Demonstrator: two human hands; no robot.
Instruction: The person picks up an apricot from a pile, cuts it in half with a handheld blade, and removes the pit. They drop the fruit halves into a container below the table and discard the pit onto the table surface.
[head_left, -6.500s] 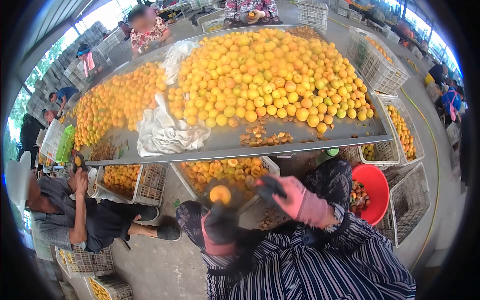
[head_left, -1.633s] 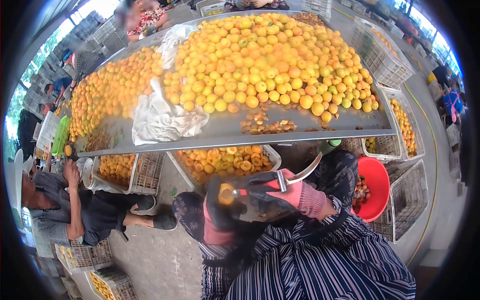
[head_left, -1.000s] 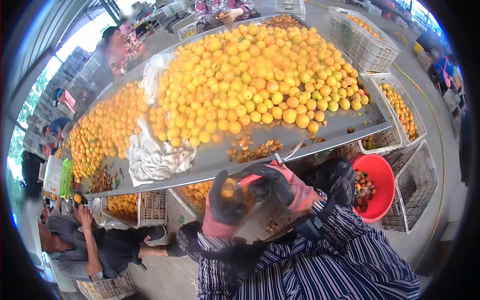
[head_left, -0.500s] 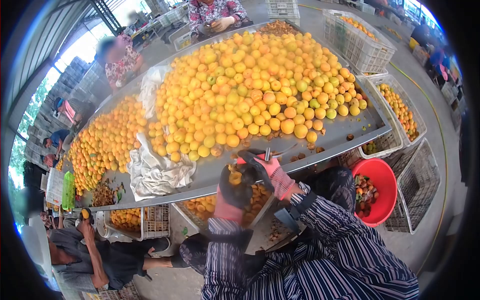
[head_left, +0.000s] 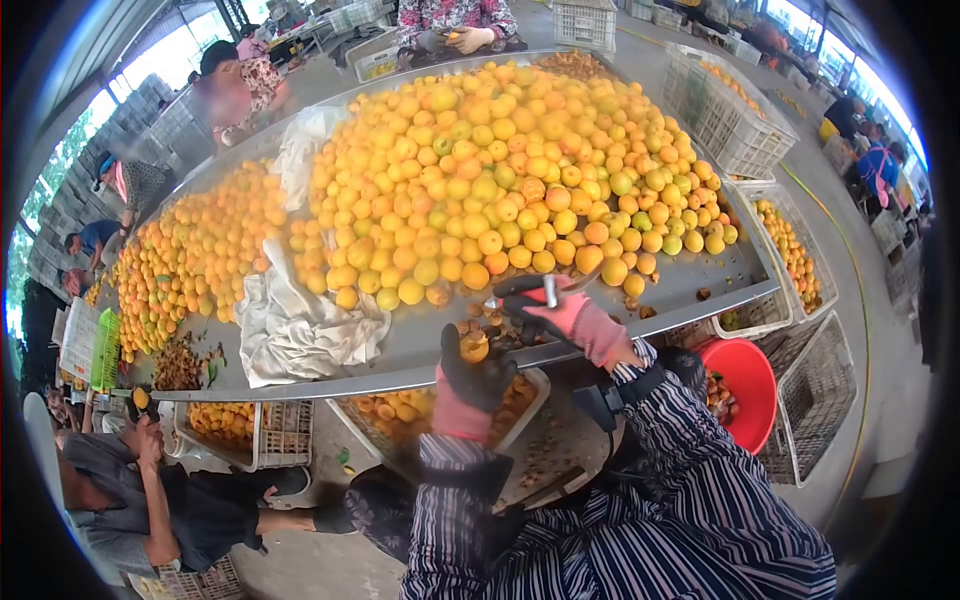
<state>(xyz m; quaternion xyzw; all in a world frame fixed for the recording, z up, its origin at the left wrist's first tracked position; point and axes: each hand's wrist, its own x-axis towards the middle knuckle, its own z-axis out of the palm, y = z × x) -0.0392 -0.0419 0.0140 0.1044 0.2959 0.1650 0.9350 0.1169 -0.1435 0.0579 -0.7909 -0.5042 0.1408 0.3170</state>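
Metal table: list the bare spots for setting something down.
On the metal table, one bare strip lies between the white cloth and the left hand, along the near edge. Another, with a few scraps, lies between the fruit heap and the right corner. Crowded: the middle, under the heap, and beside the right hand, where brown pieces lie.

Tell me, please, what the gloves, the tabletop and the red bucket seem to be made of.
The gloves: apparently knitted fabric, matte pink near the wrists, darker beyond, perhaps from a rubbery coating. The tabletop: probably sheet metal, grey with a dull sheen and a straight edge. The red bucket: likely plastic, smooth and evenly coloured.
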